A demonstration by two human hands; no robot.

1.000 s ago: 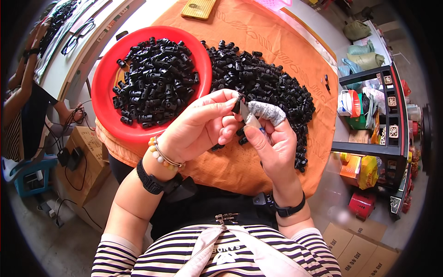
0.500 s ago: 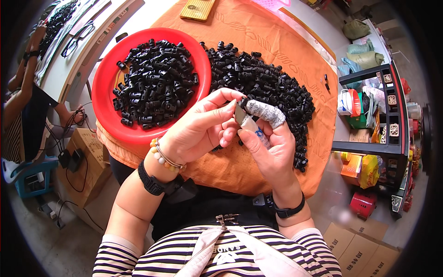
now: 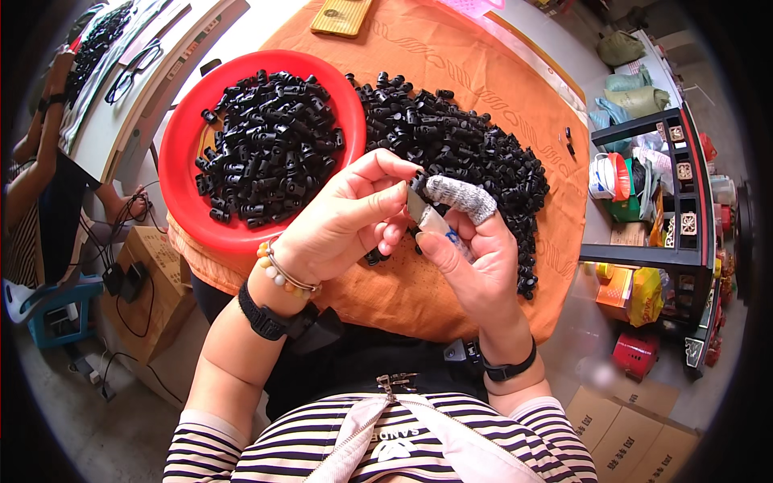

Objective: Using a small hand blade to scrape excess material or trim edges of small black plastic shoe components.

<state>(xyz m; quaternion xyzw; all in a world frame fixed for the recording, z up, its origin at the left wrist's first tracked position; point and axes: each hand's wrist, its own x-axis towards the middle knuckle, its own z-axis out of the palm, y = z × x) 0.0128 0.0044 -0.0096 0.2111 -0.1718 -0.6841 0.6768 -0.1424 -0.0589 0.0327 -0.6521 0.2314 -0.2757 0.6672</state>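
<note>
My left hand (image 3: 346, 213) pinches a small black plastic part (image 3: 418, 182) between thumb and index finger, above the table. My right hand (image 3: 487, 262) grips a short knife (image 3: 417, 207), its handle wrapped in white with blue marks. The flat blade lies close against the part, next to my left thumb; their exact contact is hidden. A grey knitted sleeve (image 3: 460, 198) covers my right index finger, which bends over toward the part. Behind my hands spreads a heap of similar black parts (image 3: 483, 153). More parts (image 3: 270, 153) fill a round red tray (image 3: 175, 177) at the left.
An orange cloth (image 3: 560, 217) covers the table. At its far edge lies a yellow ribbed board (image 3: 341, 16). To the right stands a dark shelf (image 3: 636, 256) with bags; cartons (image 3: 616, 435) lie below. Another person's arm (image 3: 48, 137) shows at far left, near a cardboard box (image 3: 149, 290).
Both hands keep their grip on the part and the knife. The blade and fingers have shifted only very slightly.
</note>
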